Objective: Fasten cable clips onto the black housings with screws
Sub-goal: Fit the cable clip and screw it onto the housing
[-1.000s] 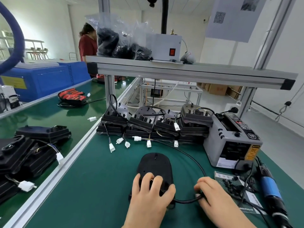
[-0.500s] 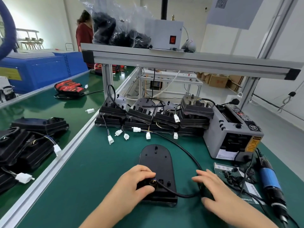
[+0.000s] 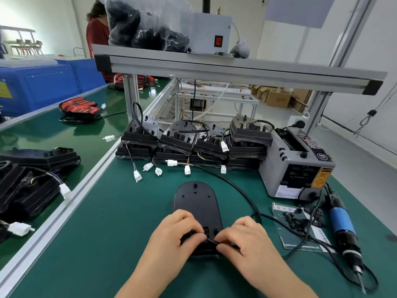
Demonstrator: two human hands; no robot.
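A black housing (image 3: 196, 203) with a rounded far end lies flat on the green mat in front of me. Its black cable (image 3: 240, 190) arcs from the near end out to the right and back towards the stacked housings. My left hand (image 3: 176, 235) rests on the housing's near end, fingers curled over the cable's exit. My right hand (image 3: 242, 235) pinches the cable right beside it, fingertips almost meeting the left's. Small black clips and screws (image 3: 294, 220) lie on a clear bag at right. A blue electric screwdriver (image 3: 343, 229) lies beyond them.
Several stacked black housings (image 3: 193, 143) with white connectors line the back of the mat. A grey tape dispenser (image 3: 298, 166) stands at the right. More housings (image 3: 28, 179) lie on the left bench. An aluminium shelf (image 3: 214, 69) spans overhead. A person in red (image 3: 96, 35) stands far back.
The right hand has moved left from the cable loop to the housing's near end and now pinches the cable there. The left hand has stayed on the near end.
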